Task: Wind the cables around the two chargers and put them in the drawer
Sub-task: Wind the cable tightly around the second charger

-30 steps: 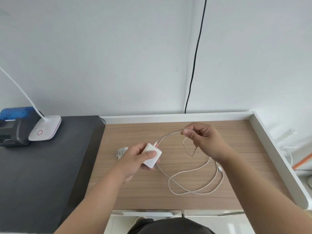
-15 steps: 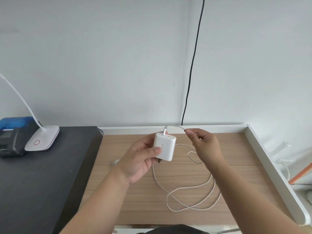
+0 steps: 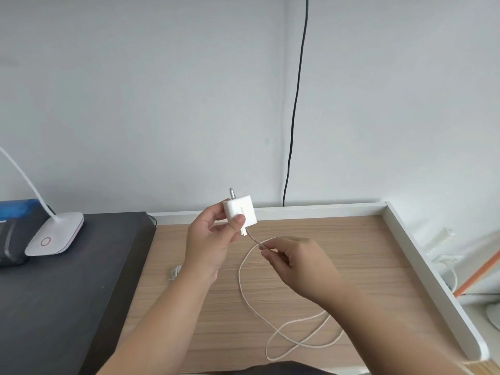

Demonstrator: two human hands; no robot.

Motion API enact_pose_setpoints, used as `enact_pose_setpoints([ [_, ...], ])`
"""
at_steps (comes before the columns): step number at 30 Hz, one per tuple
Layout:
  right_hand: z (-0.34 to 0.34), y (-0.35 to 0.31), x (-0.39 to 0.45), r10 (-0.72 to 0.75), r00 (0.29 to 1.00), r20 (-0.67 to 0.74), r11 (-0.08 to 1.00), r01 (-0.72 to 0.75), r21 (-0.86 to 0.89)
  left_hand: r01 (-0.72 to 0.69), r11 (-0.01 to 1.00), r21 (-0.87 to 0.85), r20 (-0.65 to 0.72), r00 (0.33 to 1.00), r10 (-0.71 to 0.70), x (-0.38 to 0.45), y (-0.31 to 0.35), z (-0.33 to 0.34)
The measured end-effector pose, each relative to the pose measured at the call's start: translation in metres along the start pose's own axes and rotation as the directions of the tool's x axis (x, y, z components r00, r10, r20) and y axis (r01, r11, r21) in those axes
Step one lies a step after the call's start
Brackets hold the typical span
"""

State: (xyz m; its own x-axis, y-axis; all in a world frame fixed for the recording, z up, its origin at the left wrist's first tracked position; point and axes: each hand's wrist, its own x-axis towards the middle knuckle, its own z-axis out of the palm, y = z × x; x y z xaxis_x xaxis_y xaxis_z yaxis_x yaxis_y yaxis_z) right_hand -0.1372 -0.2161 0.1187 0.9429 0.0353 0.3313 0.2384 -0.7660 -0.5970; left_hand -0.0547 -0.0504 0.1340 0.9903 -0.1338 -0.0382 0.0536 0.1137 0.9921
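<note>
The left hand [image 3: 209,243] is gripping the white charger [image 3: 240,213] at frame centre while the right hand [image 3: 293,262] is pinching its cable [image 3: 244,289] just below, apparently beginning the first wrap, which calls for looping cable around the body.

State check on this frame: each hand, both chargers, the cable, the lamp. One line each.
left hand: grips the white charger, raised above the desk
right hand: pinches the cable near its plug
white charger: held up, prongs pointing up, cable plugged in, unwound
cable: loose loops on the wooden desk
second charger: on the desk, mostly hidden by the left hand
lamp: on the black surface, light state unclear
</note>
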Motion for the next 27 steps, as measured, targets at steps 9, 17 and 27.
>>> enact_pose_setpoints([
  [9, -0.055, 0.000, 0.034, -0.068, 0.998, -0.008, 0.997, 0.068, 0.034, -0.183, 0.899, 0.398, 0.239, 0.967, 0.092, -0.009, -0.007, -0.012],
  [17, -0.063, 0.001, 0.053, -0.247, 0.968, 0.034, 0.969, 0.247, 0.025, -0.283, 0.834, 0.473, 0.446, 0.894, 0.050, -0.013, 0.016, -0.008],
  [27, -0.061, 0.011, 0.055, 0.025, 0.998, 0.060, 0.906, -0.048, 0.421, -0.258, 0.909, 0.328, 0.550, 0.834, 0.038, -0.028, 0.034, -0.015],
])
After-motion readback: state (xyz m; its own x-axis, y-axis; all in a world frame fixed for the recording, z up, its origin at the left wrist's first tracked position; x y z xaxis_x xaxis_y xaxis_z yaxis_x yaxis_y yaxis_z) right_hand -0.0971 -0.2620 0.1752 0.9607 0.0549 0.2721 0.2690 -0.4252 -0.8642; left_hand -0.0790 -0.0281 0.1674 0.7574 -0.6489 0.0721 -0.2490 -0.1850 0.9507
